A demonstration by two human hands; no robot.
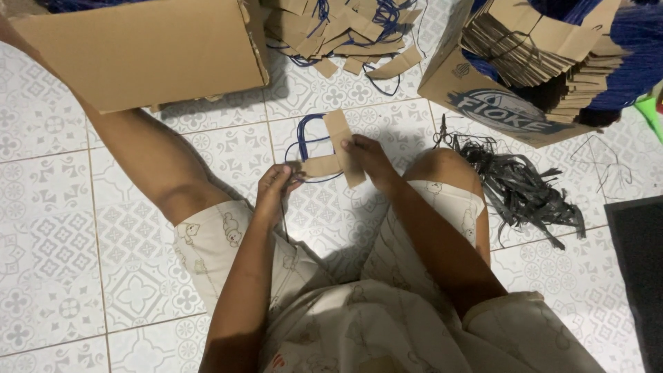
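You sat on a patterned white tile floor (pixel 55 228) with your legs apart, and the work lay straight ahead of you, between your knees and just above the tiles. A big plain cardboard box (pixel 138 52) stood to your upper left, partly over your left leg. A second, printed box (pixel 497 103) stood tilted to your upper right, packed with stacked brown strips and blue cord. Between the two boxes, farther from you, lay a loose heap of finished strips (pixel 345 34), flat brown card threaded with blue. To your right, beside your raised knee, lay a tangle of black plastic ribbon (pixel 518 186), thin, shiny and crumpled, and beyond it the corner of a dark mat (pixel 635 262).

Your right hand (pixel 369 157) was the nearer one to the longer card strip (pixel 343 145): its fingers were closed on the strip's middle. That strip ran steeply, its long axis tipped from upper left to lower right, away from your body. Your left hand (pixel 276 188) pinched the near end of a shorter card strip (pixel 321 166), which lay almost level and met the long one from the left. A loop of blue cord (pixel 304 141), thin and limp, curved out above and left of both strips and hung between your hands. Both strips looked stiff, matte and flat.
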